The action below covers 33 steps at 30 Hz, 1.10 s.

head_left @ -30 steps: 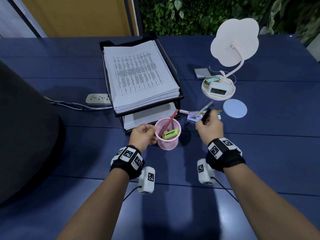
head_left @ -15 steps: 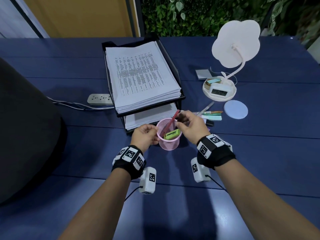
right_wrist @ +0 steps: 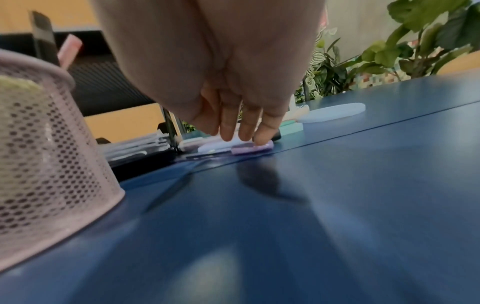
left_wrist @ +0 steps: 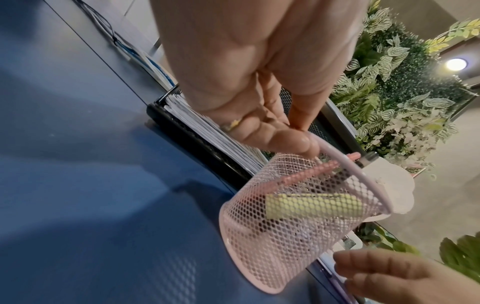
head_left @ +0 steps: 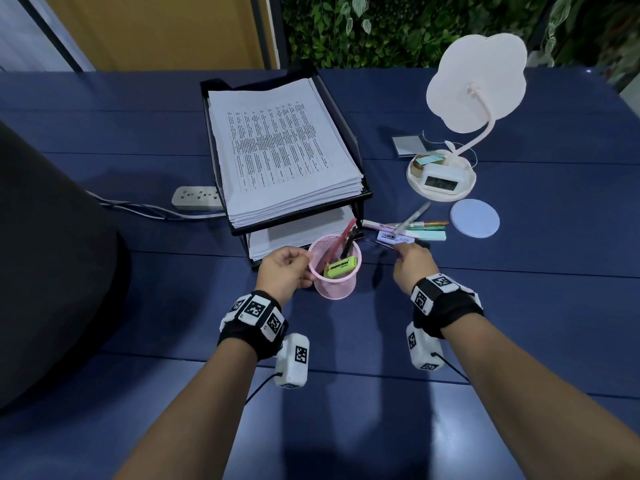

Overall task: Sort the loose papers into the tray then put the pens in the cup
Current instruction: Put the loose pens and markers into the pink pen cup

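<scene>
A person's left hand (head_left: 283, 271) grips the rim of a pink mesh cup (head_left: 335, 271) standing on a dark blue tabletop (head_left: 519, 306), thumb and fingers curled round the wire edge on the side toward the table's left edge. Inside the cup lean a red pen (head_left: 341, 244), a dark pen (head_left: 349, 244) and a yellow-green highlighter (head_left: 341, 267). The right hand (head_left: 412, 268) reaches toward the loose pens (head_left: 405, 226) lying just right of the cup; its fingers (right_wrist: 244, 125) point down, extended and a little apart, their tips on or just over a lilac pen (right_wrist: 252, 148), and whether they have closed on it cannot be told. Behind the cup, toward the far edge, a black two-tier tray (head_left: 356, 147) carries a thick stack of printed papers (head_left: 277, 150) on its upper tier and a thinner stack on the lower one. To the right of the tray stands a white flower-shaped desk lamp (head_left: 476, 81) whose round base holds a small digital clock (head_left: 441, 180); a pale blue round coaster (head_left: 475, 223) lies nearer, beside the pens. A white power strip (head_left: 194, 197) with its cables sits to the left of the tray. Green foliage fills the background beyond the far edge.
</scene>
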Each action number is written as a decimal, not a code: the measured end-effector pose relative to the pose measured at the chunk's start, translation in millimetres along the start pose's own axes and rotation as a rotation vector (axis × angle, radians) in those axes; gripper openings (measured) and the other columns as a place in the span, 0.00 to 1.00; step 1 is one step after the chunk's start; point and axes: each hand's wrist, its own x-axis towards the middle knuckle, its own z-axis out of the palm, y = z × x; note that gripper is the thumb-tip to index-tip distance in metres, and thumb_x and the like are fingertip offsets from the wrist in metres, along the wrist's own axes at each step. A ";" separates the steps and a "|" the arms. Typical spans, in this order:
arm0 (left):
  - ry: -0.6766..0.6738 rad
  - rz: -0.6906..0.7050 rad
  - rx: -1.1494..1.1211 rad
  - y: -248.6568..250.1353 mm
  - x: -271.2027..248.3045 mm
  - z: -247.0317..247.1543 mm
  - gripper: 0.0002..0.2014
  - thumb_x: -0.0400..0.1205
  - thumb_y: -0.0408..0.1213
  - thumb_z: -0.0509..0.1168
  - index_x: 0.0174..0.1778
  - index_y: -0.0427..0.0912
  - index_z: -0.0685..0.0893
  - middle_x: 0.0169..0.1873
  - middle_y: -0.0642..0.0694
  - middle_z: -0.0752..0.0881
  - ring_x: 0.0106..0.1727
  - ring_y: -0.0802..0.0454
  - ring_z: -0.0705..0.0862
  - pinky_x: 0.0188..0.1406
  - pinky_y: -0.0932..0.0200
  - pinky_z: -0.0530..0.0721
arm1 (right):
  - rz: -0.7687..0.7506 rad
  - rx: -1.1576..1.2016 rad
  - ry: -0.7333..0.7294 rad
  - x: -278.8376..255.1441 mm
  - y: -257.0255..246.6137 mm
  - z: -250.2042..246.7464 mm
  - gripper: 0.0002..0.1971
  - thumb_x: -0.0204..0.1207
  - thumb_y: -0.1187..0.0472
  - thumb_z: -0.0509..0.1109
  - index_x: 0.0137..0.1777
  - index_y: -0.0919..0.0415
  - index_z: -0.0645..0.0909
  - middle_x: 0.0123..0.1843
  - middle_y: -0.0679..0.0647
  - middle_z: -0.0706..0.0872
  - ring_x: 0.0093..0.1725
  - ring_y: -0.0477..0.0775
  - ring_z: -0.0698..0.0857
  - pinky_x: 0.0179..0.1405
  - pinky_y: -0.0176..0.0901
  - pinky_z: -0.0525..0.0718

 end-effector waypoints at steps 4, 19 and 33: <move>-0.001 0.000 -0.005 1.0 0.7 0.0 0.08 0.82 0.26 0.63 0.38 0.38 0.81 0.25 0.41 0.81 0.17 0.59 0.80 0.19 0.67 0.81 | 0.016 -0.177 -0.054 1.4 2.6 4.7 0.21 0.76 0.69 0.60 0.69 0.59 0.76 0.66 0.60 0.78 0.67 0.65 0.73 0.59 0.55 0.77; -0.012 -0.009 -0.002 1.9 -0.4 -0.3 0.06 0.83 0.27 0.64 0.39 0.38 0.81 0.26 0.41 0.82 0.18 0.59 0.80 0.20 0.67 0.82 | 0.077 -0.309 -0.112 5.4 -4.0 0.9 0.14 0.78 0.66 0.64 0.62 0.67 0.77 0.64 0.64 0.77 0.64 0.65 0.78 0.55 0.52 0.80; -0.011 -0.014 -0.047 -0.2 -2.1 5.0 0.07 0.82 0.26 0.64 0.39 0.37 0.80 0.23 0.41 0.82 0.17 0.58 0.81 0.18 0.67 0.81 | -0.099 1.040 0.323 -31.4 -57.6 -46.1 0.09 0.75 0.63 0.62 0.40 0.47 0.71 0.32 0.57 0.87 0.34 0.52 0.90 0.35 0.42 0.84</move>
